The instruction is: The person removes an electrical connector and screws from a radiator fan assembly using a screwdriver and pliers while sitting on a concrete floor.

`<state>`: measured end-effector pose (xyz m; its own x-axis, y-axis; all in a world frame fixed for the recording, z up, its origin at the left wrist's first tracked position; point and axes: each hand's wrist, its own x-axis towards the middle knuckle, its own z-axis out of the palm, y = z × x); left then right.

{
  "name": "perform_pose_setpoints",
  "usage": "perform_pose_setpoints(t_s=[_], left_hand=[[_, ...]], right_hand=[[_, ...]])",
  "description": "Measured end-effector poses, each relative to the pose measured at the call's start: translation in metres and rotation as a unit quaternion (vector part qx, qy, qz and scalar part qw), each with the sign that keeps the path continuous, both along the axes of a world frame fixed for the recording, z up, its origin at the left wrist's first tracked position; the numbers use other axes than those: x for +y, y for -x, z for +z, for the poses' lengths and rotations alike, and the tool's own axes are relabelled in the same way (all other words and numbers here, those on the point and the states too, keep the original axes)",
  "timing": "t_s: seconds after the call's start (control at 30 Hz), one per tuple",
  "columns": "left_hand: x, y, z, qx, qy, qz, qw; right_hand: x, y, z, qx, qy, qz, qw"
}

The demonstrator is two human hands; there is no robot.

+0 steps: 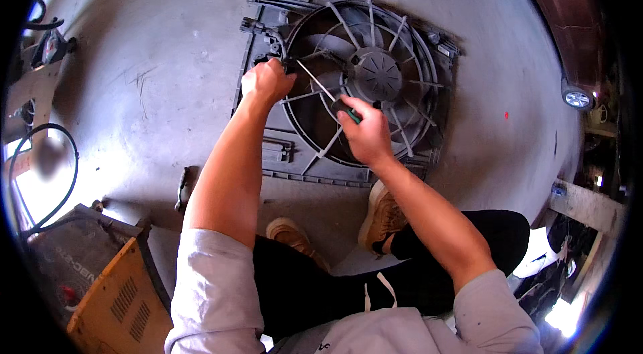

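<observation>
A dark radiator fan assembly lies flat on the floor, its round motor hub held by spokes inside a ring. My right hand is closed around the black and green handle of a screwdriver. The slim metal shaft slants up and left across the fan, its tip close to my left hand. At the left side of the frame, beside the wiring and connector parts, my left hand is closed. What its fingers hold is hidden beneath them.
A yellow and dark machine stands at lower left, with a black hose looping above it. A small tool lies on the floor left of my shoes. A reddish-brown car is at upper right, above a wooden board.
</observation>
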<state>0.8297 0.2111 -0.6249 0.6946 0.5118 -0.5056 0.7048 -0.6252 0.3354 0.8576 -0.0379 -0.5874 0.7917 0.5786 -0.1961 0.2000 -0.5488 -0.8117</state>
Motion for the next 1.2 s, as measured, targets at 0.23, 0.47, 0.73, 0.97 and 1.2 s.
perform_pose_setpoints(t_s=[0.23, 0.47, 0.73, 0.97, 1.2], left_hand=[[0.002, 0.01, -0.016, -0.073, -0.048, -0.02, 0.996], [0.001, 0.006, -0.003, -0.067, -0.013, -0.02, 0.997], [0.008, 0.011, 0.0, -0.067, -0.001, 0.019, 0.998], [-0.004, 0.014, -0.015, -0.063, -0.032, 0.017, 0.997], [-0.007, 0.015, -0.024, -0.076, -0.078, 0.005, 0.994]], right_hand=[[0.016, -0.019, 0.05, -0.34, 0.29, 0.276, 0.851], [0.062, -0.039, 0.101, -0.342, 0.332, 0.358, 0.803], [0.186, -0.101, 0.15, -0.313, 0.347, 0.464, 0.753], [0.231, -0.186, 0.125, -0.104, 0.306, 0.501, 0.803], [0.271, -0.22, 0.108, -0.118, 0.419, 0.479, 0.763]])
